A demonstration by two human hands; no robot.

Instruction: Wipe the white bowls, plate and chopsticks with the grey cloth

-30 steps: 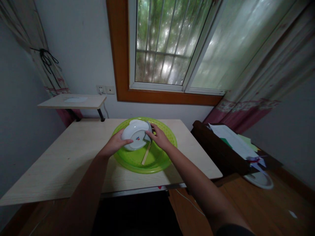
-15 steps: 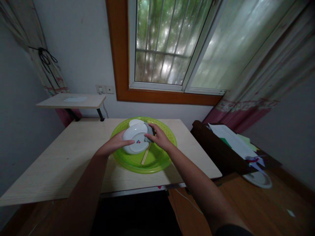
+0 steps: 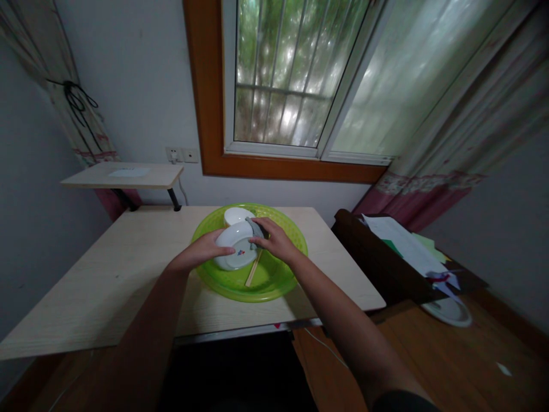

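Observation:
My left hand (image 3: 206, 249) grips a white plate (image 3: 234, 257) by its left side, the thumb lying across its face near a small coloured print. The plate is tilted above a round green basin (image 3: 274, 283). My right hand (image 3: 274, 240) pinches a grey cloth (image 3: 257, 229) that is folded over the plate's right edge. Behind the plate, a white bowl (image 3: 237, 215) sits in the basin. A pair of light wooden chopsticks (image 3: 252, 273) lies on the basin's floor, their upper ends hidden by my right hand and the cloth.
The basin stands on a pale wooden table (image 3: 141, 269). A small raised shelf (image 3: 158, 177) with a paper on it is at the back left. To the right, a dark brown piece of furniture (image 3: 364, 252) carries papers (image 3: 397, 243). A barred window is ahead.
The plate has tipped and shifted slightly, so more of the bowl behind it shows. My right hand and the cloth have moved a little along the plate's edge.

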